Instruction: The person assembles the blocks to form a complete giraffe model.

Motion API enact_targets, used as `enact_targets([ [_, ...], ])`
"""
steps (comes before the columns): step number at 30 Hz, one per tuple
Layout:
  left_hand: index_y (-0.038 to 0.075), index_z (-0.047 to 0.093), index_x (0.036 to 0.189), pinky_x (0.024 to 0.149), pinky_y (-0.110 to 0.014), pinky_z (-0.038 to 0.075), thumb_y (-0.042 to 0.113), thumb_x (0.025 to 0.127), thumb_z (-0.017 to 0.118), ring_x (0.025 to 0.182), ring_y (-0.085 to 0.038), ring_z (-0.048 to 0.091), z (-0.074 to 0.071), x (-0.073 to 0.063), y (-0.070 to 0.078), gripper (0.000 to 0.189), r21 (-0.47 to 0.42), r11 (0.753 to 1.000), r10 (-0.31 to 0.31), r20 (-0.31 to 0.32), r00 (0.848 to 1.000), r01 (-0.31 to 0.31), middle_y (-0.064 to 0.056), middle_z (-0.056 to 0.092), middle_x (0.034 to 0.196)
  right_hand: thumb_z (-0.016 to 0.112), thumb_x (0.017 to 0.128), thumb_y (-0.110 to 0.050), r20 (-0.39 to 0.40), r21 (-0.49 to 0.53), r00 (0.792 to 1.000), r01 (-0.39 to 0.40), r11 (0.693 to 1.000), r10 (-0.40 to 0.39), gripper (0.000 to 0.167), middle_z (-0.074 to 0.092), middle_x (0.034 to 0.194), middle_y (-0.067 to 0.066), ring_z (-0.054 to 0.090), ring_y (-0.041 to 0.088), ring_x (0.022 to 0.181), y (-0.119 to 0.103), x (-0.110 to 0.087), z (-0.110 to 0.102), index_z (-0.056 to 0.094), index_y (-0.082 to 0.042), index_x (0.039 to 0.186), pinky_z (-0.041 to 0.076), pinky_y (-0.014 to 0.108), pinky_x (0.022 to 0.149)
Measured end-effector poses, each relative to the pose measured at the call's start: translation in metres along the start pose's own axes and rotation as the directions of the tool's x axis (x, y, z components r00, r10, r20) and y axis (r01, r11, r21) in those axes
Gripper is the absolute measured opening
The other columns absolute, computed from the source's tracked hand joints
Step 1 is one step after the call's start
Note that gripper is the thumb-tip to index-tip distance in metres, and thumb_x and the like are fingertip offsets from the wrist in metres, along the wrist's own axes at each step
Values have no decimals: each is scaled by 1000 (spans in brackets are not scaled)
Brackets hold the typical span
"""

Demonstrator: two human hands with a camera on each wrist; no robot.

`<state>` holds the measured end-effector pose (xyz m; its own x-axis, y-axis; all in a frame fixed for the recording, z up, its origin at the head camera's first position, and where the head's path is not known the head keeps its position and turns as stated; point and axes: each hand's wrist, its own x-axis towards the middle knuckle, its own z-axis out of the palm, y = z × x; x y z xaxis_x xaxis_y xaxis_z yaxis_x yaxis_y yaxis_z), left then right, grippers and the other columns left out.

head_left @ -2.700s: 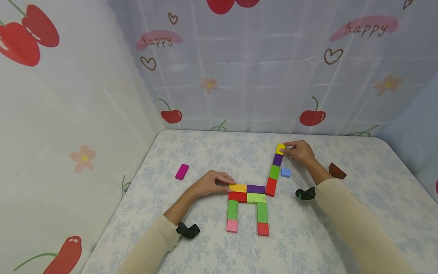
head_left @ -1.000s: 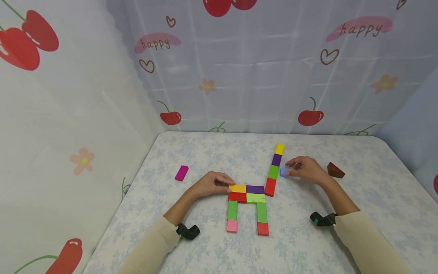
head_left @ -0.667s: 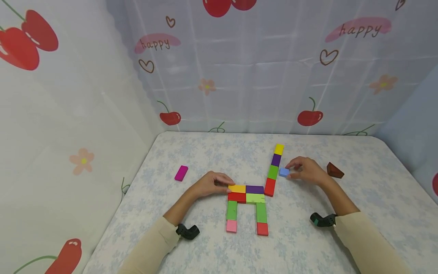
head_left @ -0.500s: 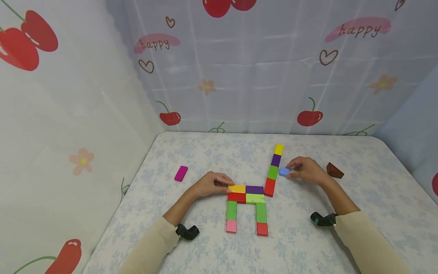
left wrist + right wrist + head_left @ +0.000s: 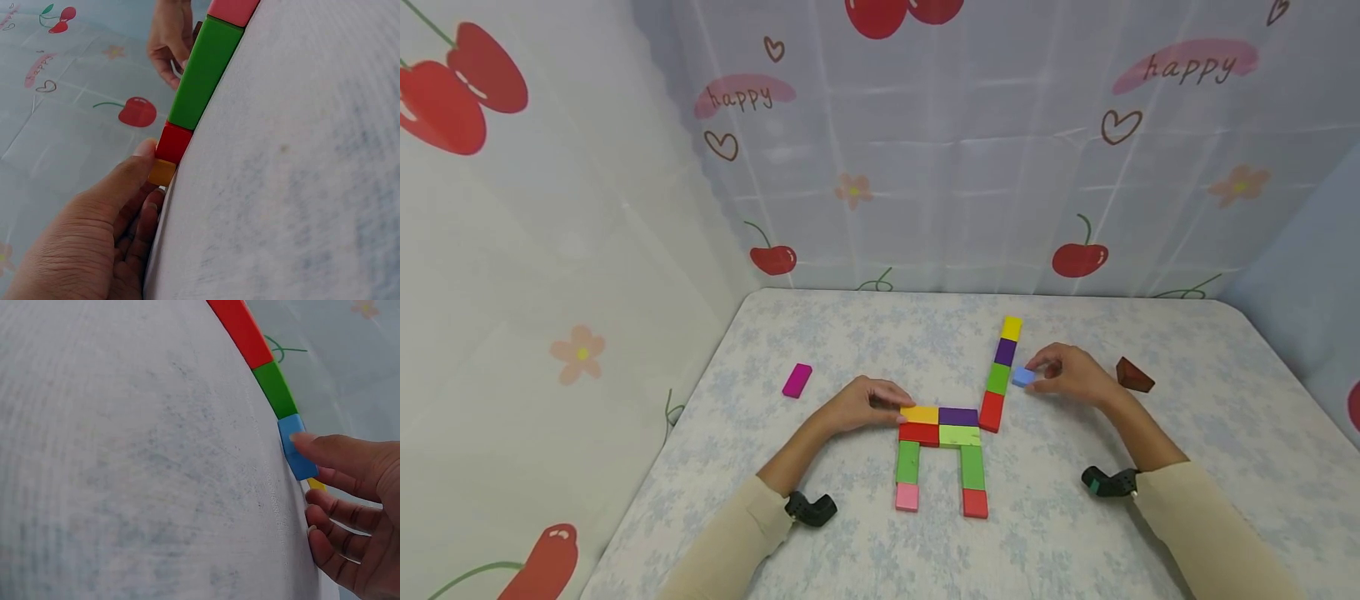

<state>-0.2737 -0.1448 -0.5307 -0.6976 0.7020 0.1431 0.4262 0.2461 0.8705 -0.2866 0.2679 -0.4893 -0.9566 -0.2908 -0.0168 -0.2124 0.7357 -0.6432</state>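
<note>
Pinching a blue block between thumb and finger of the right hand, with the other fingers loosely bent near the table, and holding it just right of the mid-green block in a slanting column; cannot tell whether touching. Gripping the left end of an orange block with the left hand, with thumb and curled fingers parted only by the block between them.

In the column, near end to far: a tall red block, the mid-green block, a small purple block, a yellow block. Just left of its foot, edge to edge in two rows: the orange block and a long purple block, then a wide red block and a lime block. Extending nearer from these: a left green block ending in a pink block, and a right green block ending in a small red block. Lying apart: a magenta block at far left, a brown block near the right wrist.
</note>
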Motion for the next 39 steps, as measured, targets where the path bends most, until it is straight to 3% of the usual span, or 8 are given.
enact_targets([
  [8, 11, 78, 118, 91, -30, 53, 9, 87, 81, 112, -14, 64, 0, -1, -5, 31, 10, 1000, 3, -17, 1000, -3, -1, 74, 116, 81, 88, -19, -28, -14, 999, -16, 1000, 16, 37, 71, 107, 16, 63, 27, 89, 1, 5, -8, 72, 2, 117, 53, 32, 71],
  [14, 13, 78, 118, 92, -31, 54, 12, 88, 81, 111, -13, 64, 2, -2, -4, 30, 18, 1000, 19, -7, 1000, -19, 2, 74, 115, 78, 90, -19, -72, -36, 997, -41, 999, 38, 40, 71, 106, 20, 65, 29, 87, 7, 14, -18, 70, 6, 120, 54, 30, 68],
  [19, 12, 78, 118, 92, -31, 54, 12, 88, 81, 112, -13, 65, 1, -2, -3, 30, 26, 999, 28, -8, 1000, -28, 3, 74, 115, 74, 93, -20, -165, -13, 983, -90, 996, 87, 42, 69, 108, 25, 65, 33, 88, 8, 30, -26, 67, 9, 122, 55, 29, 63],
  [24, 14, 78, 119, 94, -31, 53, 12, 88, 81, 113, -12, 64, -1, -2, -3, 31, 29, 999, 22, -5, 1000, -22, 5, 74, 115, 74, 93, -19, -248, -35, 965, -96, 995, 84, 40, 69, 106, 25, 60, 37, 96, 7, 46, -30, 67, 11, 119, 52, 29, 65],
  [34, 12, 78, 119, 92, -30, 53, 11, 87, 81, 112, -13, 64, -1, -1, -2, 32, 14, 1000, 20, -8, 1000, -20, 1, 74, 116, 73, 93, -18, -265, -78, 957, -148, 986, 122, 41, 68, 103, 27, 61, 32, 82, 16, 69, -24, 67, 12, 120, 48, 29, 64],
  [39, 6, 76, 119, 94, -29, 52, 6, 88, 80, 113, -18, 64, 0, -2, -1, 32, 25, 1000, 13, -8, 1000, -12, -6, 73, 118, 71, 94, -19, -263, -89, 952, -188, 978, 159, 41, 67, 106, 27, 62, 36, 88, 21, 77, -20, 66, 11, 123, 54, 41, 73],
])
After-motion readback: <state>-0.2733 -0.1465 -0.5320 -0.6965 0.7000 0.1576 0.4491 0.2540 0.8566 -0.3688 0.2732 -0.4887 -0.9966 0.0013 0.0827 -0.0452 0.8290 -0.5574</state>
